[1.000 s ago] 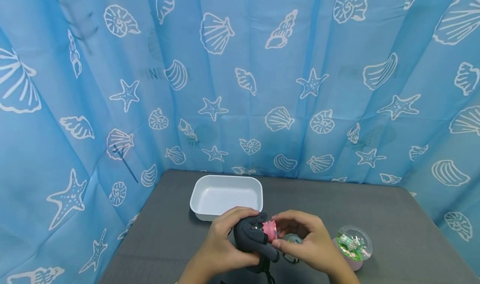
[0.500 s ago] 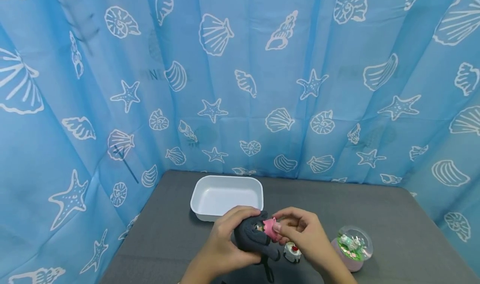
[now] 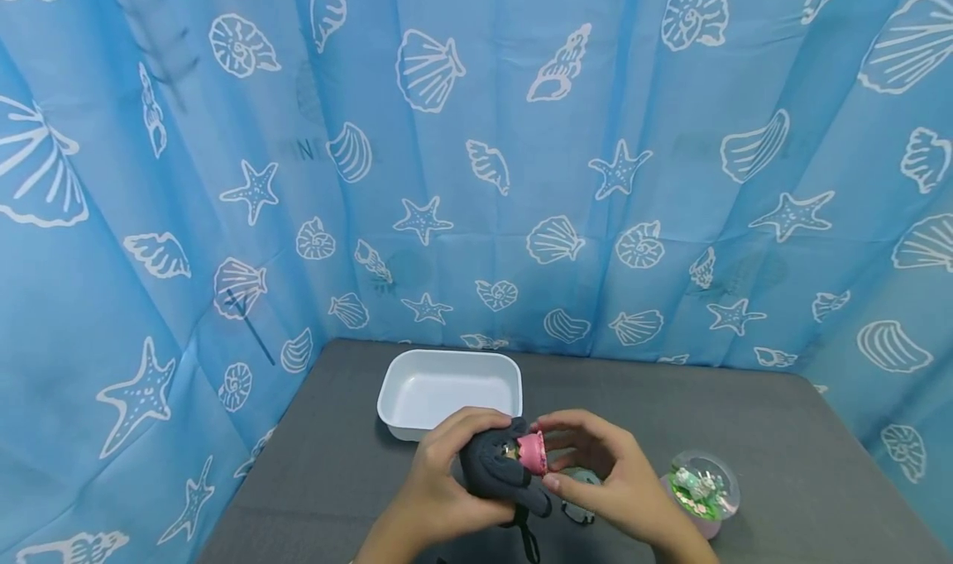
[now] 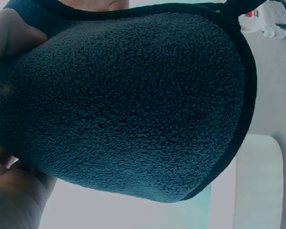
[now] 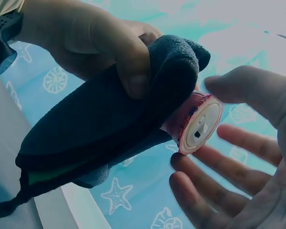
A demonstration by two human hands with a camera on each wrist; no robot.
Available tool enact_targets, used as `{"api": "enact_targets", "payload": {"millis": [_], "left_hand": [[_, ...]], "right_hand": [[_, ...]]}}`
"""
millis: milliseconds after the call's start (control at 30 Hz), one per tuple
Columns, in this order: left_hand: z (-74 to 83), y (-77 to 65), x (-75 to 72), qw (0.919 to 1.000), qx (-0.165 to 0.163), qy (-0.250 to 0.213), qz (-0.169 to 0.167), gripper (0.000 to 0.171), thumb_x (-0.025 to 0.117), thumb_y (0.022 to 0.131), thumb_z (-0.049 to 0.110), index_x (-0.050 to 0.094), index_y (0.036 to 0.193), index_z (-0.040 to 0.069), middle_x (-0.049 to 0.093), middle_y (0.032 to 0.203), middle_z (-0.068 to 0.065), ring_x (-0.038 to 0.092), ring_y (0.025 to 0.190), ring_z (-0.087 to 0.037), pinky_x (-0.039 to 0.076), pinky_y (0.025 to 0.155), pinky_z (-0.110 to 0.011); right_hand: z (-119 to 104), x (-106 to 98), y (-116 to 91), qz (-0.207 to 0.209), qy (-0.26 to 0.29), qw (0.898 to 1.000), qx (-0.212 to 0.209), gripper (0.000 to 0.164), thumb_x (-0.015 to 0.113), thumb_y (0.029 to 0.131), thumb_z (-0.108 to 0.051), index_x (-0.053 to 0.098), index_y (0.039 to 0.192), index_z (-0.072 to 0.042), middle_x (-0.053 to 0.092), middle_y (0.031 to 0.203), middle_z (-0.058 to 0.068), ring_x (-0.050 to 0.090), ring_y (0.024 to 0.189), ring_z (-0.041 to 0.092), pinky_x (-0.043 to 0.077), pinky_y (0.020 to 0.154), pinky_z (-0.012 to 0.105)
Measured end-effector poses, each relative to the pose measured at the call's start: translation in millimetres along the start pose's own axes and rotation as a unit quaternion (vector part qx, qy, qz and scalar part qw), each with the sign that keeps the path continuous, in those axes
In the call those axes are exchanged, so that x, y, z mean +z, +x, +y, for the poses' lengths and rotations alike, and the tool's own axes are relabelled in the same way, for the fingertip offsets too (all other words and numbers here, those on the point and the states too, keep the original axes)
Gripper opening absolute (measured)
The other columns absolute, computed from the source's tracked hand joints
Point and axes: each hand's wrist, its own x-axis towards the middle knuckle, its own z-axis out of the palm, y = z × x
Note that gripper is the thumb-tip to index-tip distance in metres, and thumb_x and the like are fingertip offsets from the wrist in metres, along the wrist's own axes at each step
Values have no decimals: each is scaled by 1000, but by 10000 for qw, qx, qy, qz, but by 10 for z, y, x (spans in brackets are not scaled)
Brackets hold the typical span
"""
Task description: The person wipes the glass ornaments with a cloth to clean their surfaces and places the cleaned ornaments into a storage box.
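My left hand (image 3: 439, 481) grips a dark grey terry cloth (image 4: 133, 105) with black edging and a hanging loop. The cloth wraps round a small globe ornament, whose pink base (image 3: 532, 453) sticks out to the right beside a glimpse of clear dome. In the right wrist view, the underside of this base (image 5: 202, 125) shows a white disc with a small dark switch. My right hand (image 3: 606, 473) surrounds the base with thumb and fingers spread; its fingertips are very near the rim, and whether one touches cannot be told. Most of the dome is hidden by cloth.
A white rectangular tub (image 3: 450, 390) stands behind the left hand. Another globe ornament (image 3: 700, 489), with green and white decoration, stands right of my right forearm. A small white cake-like figure (image 3: 577, 512) lies partly hidden below the right hand. A blue shell-print curtain (image 3: 476, 175) borders the grey table.
Half a second ago my right thumb and fingers pinched the pink base; now they are spread around it. The base has turned a little. The left hand keeps its grip on the cloth.
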Motion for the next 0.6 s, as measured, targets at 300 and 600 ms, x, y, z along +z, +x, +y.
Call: {"api": "enact_targets", "payload": {"millis": [300,600], "left_hand": [[1,11,-2,9999,92,-39,-11,82,99,64,5,63,138,8,71,128,-8,70,112,-19,61,101,-33],[15,1,-14,10000,-60,43,5,84,97,62,2,63,139,9,71,130,-6,71,113,-19,61,101,-33]], "right_hand": [[4,1,-5,25,-196,9985,-505,54,78,86,13,65,136,-3,69,133,4,71,116,12,66,83,36],[14,39,-21,250,-230,9990,-296,47,76,89,10,69,133,-4,75,126,1,76,107,14,67,75,37]]}}
